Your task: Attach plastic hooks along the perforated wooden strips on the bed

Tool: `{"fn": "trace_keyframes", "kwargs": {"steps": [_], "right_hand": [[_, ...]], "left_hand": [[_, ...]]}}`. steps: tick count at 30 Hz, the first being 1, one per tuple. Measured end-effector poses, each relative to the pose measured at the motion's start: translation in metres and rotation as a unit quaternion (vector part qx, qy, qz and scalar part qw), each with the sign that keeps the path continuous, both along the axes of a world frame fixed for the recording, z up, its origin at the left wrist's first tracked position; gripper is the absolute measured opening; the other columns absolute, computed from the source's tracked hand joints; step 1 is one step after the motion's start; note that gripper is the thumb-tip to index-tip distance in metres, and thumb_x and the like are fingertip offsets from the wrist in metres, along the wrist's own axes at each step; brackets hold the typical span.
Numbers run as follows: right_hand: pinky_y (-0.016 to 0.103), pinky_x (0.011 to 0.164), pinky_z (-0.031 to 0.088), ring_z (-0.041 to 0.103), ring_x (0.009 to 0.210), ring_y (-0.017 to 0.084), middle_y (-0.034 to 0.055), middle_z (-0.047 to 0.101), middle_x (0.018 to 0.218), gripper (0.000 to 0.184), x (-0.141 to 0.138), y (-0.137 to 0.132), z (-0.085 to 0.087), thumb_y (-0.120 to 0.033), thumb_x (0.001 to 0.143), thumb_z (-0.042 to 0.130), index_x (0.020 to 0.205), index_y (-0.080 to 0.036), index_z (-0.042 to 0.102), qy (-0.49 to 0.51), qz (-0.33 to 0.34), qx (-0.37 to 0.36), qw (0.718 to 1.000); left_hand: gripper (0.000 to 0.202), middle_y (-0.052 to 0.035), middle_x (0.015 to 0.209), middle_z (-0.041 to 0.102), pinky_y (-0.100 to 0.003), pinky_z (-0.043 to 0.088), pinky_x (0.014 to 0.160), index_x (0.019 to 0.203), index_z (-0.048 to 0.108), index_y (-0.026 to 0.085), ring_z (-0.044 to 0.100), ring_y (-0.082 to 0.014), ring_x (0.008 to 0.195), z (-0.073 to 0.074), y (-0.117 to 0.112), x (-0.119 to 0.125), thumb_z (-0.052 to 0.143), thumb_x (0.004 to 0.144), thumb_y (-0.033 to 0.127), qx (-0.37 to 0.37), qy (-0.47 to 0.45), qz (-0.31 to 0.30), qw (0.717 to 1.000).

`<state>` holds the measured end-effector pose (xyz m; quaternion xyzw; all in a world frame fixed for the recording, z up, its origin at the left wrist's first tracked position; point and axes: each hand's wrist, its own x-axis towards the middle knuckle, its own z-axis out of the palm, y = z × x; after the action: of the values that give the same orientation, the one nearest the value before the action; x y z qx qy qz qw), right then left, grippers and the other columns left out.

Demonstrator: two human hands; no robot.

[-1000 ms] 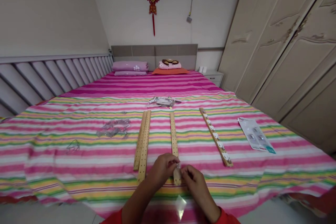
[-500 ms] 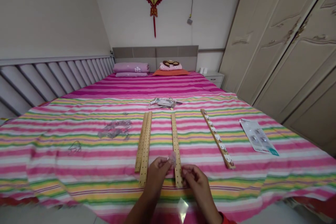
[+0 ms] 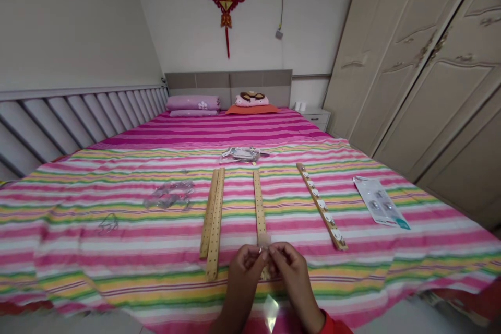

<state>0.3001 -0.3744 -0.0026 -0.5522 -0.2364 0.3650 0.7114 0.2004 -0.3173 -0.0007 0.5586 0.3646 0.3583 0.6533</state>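
Observation:
My left hand (image 3: 243, 269) is closed in a pinch on a small clear plastic bag (image 3: 264, 240). Beside it, my right hand (image 3: 290, 267) also has its fingertips pressed together at the bag's edge. Both hands meet above the near end of a perforated wooden strip (image 3: 259, 203), hiding part of it. Just left lie a second perforated strip (image 3: 216, 214) and a third wooden strip (image 3: 209, 214), side by side. Farther right, another wooden strip (image 3: 319, 202) carries a row of white discs and small metal pieces. What the bag contains is too small to make out.
On the striped bedspread (image 3: 129, 266) lie crumpled clear bags (image 3: 170, 194), a thin looped strand (image 3: 108, 223) and a clear package (image 3: 380, 203) with metal pieces. A filled plastic packet (image 3: 242, 154) rests beyond the strips. Wardrobes (image 3: 442, 78) stand right.
My right hand has moved left and up from beside the strip to meet my left hand at the small bag. My left hand has shifted slightly right. The view has moved a little.

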Motion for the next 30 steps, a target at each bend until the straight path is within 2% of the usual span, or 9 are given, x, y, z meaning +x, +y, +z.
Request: {"fn": "trace_keyframes", "kwargs": {"steps": [3, 5, 11, 16, 23, 30], "right_hand": [[0.021, 0.042, 0.036, 0.047, 0.04, 0.01, -0.0041, 0.054, 0.042, 0.037, 0.008, 0.001, -0.007, -0.051, 0.06, 0.075, 0.064, -0.016, 0.062, 0.004, -0.002, -0.002, 1.0], [0.021, 0.042, 0.036, 0.047, 0.038, 0.009, -0.004, 0.055, 0.041, 0.037, 0.013, 0.001, -0.013, -0.05, 0.059, 0.075, 0.063, -0.016, 0.062, 0.013, 0.007, -0.015, 1.0], [0.02, 0.04, 0.034, 0.047, 0.035, 0.009, -0.0028, 0.057, 0.038, 0.036, 0.014, 0.001, -0.031, -0.047, 0.056, 0.077, 0.063, -0.014, 0.063, 0.046, 0.045, -0.048, 0.997], [0.02, 0.039, 0.032, 0.045, 0.034, 0.009, -0.003, 0.056, 0.037, 0.035, 0.011, 0.001, -0.033, -0.047, 0.056, 0.076, 0.06, -0.015, 0.063, 0.039, 0.043, -0.069, 0.996], [0.022, 0.037, 0.031, 0.04, 0.034, 0.009, -0.0052, 0.051, 0.038, 0.037, 0.013, 0.007, -0.033, -0.05, 0.05, 0.076, 0.052, -0.017, 0.059, -0.004, 0.017, -0.064, 0.998], [0.025, 0.048, 0.039, 0.049, 0.047, 0.013, -0.0012, 0.057, 0.046, 0.036, 0.015, 0.009, -0.034, -0.049, 0.052, 0.076, 0.049, -0.017, 0.058, -0.044, 0.004, -0.062, 0.997]], "left_hand": [[0.033, -0.0007, 0.06, 0.062, -0.025, 0.045, 0.058, 0.071, 0.063, 0.017, 0.057, -0.0146, 0.059, 0.001, 0.002, -0.005, 0.06, 0.073, 0.049, 0.038, 0.034, 0.01, 0.999], [0.035, -0.0005, 0.06, 0.062, -0.026, 0.045, 0.059, 0.07, 0.063, 0.017, 0.057, -0.0151, 0.061, -0.001, 0.007, -0.008, 0.059, 0.072, 0.051, 0.041, 0.049, 0.029, 0.998], [0.036, -0.0033, 0.066, 0.067, -0.027, 0.046, 0.058, 0.073, 0.063, 0.016, 0.062, -0.0177, 0.066, -0.016, 0.016, -0.007, 0.068, 0.059, 0.049, -0.05, 0.065, 0.013, 0.997], [0.032, -0.0002, 0.057, 0.062, -0.024, 0.044, 0.054, 0.068, 0.062, 0.015, 0.057, -0.0132, 0.055, -0.026, 0.019, 0.0, 0.071, 0.054, 0.042, -0.078, 0.061, 0.021, 0.995], [0.024, 0.002, 0.051, 0.058, -0.022, 0.04, 0.049, 0.061, 0.058, 0.015, 0.054, -0.0115, 0.05, -0.029, 0.023, 0.005, 0.069, 0.054, 0.036, -0.075, 0.077, 0.028, 0.994], [0.021, 0.003, 0.046, 0.055, -0.022, 0.037, 0.047, 0.059, 0.057, 0.016, 0.05, -0.0104, 0.045, -0.034, 0.028, 0.009, 0.066, 0.054, 0.034, -0.055, 0.078, 0.03, 0.995]]}}
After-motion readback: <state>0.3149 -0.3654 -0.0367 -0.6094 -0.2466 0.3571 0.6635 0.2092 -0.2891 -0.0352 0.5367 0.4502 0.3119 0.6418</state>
